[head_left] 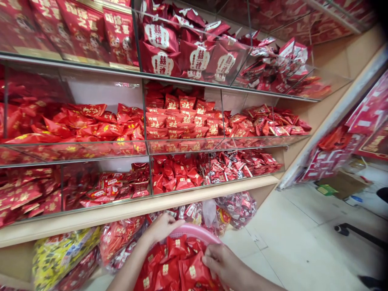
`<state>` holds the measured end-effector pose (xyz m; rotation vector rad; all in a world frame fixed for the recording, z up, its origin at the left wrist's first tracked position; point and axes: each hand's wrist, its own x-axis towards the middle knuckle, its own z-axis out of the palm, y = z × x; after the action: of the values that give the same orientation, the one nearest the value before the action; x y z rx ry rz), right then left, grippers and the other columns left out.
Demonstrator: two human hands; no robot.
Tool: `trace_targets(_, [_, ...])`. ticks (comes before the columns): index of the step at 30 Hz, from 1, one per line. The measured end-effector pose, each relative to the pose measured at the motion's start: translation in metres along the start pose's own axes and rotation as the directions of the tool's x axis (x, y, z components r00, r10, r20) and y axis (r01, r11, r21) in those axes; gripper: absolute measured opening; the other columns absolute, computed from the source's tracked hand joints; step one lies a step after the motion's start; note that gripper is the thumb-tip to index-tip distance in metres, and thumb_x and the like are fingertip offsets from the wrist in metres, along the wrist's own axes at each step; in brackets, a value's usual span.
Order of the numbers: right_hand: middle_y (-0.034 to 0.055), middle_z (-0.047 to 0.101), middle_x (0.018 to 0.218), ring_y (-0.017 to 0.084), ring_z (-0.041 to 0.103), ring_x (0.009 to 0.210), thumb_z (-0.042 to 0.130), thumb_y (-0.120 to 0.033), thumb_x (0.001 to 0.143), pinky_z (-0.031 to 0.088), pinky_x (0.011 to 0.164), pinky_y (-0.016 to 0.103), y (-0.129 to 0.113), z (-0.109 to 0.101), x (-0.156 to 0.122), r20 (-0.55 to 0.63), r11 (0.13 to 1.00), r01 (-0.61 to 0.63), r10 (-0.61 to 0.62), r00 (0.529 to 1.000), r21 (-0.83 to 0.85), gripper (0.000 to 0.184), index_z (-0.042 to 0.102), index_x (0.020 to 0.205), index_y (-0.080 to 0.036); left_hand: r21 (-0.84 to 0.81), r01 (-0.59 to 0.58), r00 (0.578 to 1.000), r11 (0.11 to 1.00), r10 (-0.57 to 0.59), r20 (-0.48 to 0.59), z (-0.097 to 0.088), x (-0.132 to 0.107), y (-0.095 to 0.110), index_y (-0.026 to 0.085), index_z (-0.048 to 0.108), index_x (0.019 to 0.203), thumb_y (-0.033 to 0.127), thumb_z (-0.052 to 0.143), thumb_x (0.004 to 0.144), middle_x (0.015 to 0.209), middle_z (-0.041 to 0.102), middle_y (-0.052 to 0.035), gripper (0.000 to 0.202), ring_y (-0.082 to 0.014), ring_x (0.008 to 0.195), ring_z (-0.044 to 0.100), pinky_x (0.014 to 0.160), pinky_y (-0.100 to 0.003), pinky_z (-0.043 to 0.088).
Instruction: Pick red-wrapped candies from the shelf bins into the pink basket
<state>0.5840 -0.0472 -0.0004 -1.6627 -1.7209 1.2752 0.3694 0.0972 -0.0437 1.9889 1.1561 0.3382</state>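
Note:
A pink plastic basket (201, 231) at the bottom middle is filled with small red packets (166, 271) printed with gold characters. My left hand (163, 228) grips the basket's far left rim, its fingers partly out of sight. On the right side, my right hand (220, 258) is closed, its curled fingers on a red packet (196, 270) at the top of the pile. The basket's near part runs out of the frame.
Ahead stand glass-fronted shelves (184, 144) holding red packets in divided compartments. Below the lowest wooden ledge (169, 201) lie clear bags of packets, including a yellow one (65, 254). Tiled floor (291, 238) and a black chair leg (360, 235) are at right.

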Motion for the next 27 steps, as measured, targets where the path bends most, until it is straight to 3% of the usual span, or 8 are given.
trace_targets(4, [0.0008,0.058,0.062,0.016,0.053,0.062,0.052,-0.035,0.085,0.032,0.055,0.025,-0.027,-0.029,0.010,-0.214,0.928,0.131,-0.215,0.953,-0.349,0.020,0.055,0.072,-0.019,-0.013,-0.006,1.000,1.000,0.007,0.006,0.000,0.000,0.001,0.016,0.055,0.059,0.069,0.043,0.076,0.053,0.036,0.0045,0.057,-0.0106,0.052,0.030,0.051,-0.024,0.022])
trace_targets(8, [-0.0005,0.060,0.062,0.016,0.055,0.059,0.048,-0.030,0.089,0.031,0.054,0.024,-0.070,-0.071,0.033,-0.302,0.862,0.185,-0.355,0.885,-0.472,0.015,0.056,0.079,-0.021,-0.021,0.017,1.000,1.000,-0.017,0.009,-0.001,-0.001,0.005,0.016,0.054,0.058,0.071,0.043,0.075,0.053,0.036,0.0043,0.058,-0.0107,0.052,0.031,0.051,-0.024,0.022])
trace_targets(10, [-0.0006,0.061,0.065,0.016,0.057,0.062,0.048,-0.026,0.088,0.032,0.056,0.023,-0.088,-0.086,0.049,-0.328,0.816,0.208,-0.431,0.840,-0.540,0.011,0.056,0.081,-0.021,-0.016,0.021,1.000,1.000,-0.021,0.001,-0.001,-0.002,0.007,0.016,0.054,0.058,0.071,0.042,0.075,0.053,0.035,0.0042,0.059,-0.0108,0.052,0.031,0.051,-0.025,0.022])
trace_targets(12, [0.0005,0.063,0.070,0.016,0.059,0.068,0.047,-0.020,0.088,0.034,0.060,0.023,-0.101,-0.096,0.066,-0.331,0.776,0.189,-0.457,0.826,-0.601,0.011,0.056,0.081,-0.020,-0.018,0.015,1.000,1.000,-0.015,-0.001,-0.002,-0.003,0.009,0.015,0.055,0.058,0.071,0.042,0.075,0.053,0.036,0.0040,0.060,-0.0110,0.053,0.032,0.052,-0.025,0.022])
trace_targets(17, [0.0065,0.066,0.079,0.016,0.062,0.065,0.041,-0.008,0.087,0.037,0.060,0.023,-0.117,-0.107,0.103,-0.336,0.752,0.065,-0.367,0.867,-0.656,0.019,0.056,0.095,-0.017,-0.022,0.025,1.000,0.999,-0.025,-0.001,-0.002,-0.003,0.009,0.015,0.057,0.059,0.072,0.043,0.075,0.053,0.036,0.0043,0.060,-0.0107,0.053,0.031,0.052,-0.025,0.023])
trace_targets(19, [0.0113,0.066,0.084,0.019,0.064,0.068,0.049,-0.009,0.083,0.038,0.059,0.025,-0.120,-0.108,0.114,-0.338,0.747,0.006,-0.308,0.889,-0.664,0.021,0.055,0.103,-0.014,-0.021,0.021,1.000,1.000,-0.021,-0.002,-0.001,-0.002,0.007,0.014,0.059,0.060,0.071,0.043,0.075,0.053,0.036,0.0044,0.061,-0.0106,0.053,0.030,0.052,-0.025,0.023])
trace_targets(22, [0.0187,0.066,0.095,0.027,0.066,0.081,0.065,-0.014,0.074,0.040,0.060,0.028,-0.125,-0.107,0.125,-0.346,0.739,-0.076,-0.219,0.912,-0.670,0.042,0.049,0.112,-0.010,-0.026,0.006,1.000,1.000,-0.006,-0.004,0.000,-0.001,0.005,0.014,0.062,0.062,0.071,0.042,0.075,0.054,0.038,0.0039,0.062,-0.0109,0.054,0.032,0.053,-0.024,0.025])
trace_targets(27, [0.0209,0.063,0.107,0.031,0.063,0.096,0.071,-0.015,0.068,0.043,0.067,0.031,-0.129,-0.103,0.136,-0.363,0.739,-0.158,-0.124,0.923,-0.655,0.060,0.041,0.120,-0.012,-0.052,0.015,1.000,0.999,-0.015,0.000,0.001,-0.001,0.002,0.014,0.061,0.063,0.071,0.044,0.075,0.054,0.039,0.0041,0.061,-0.0108,0.053,0.033,0.053,-0.024,0.026])
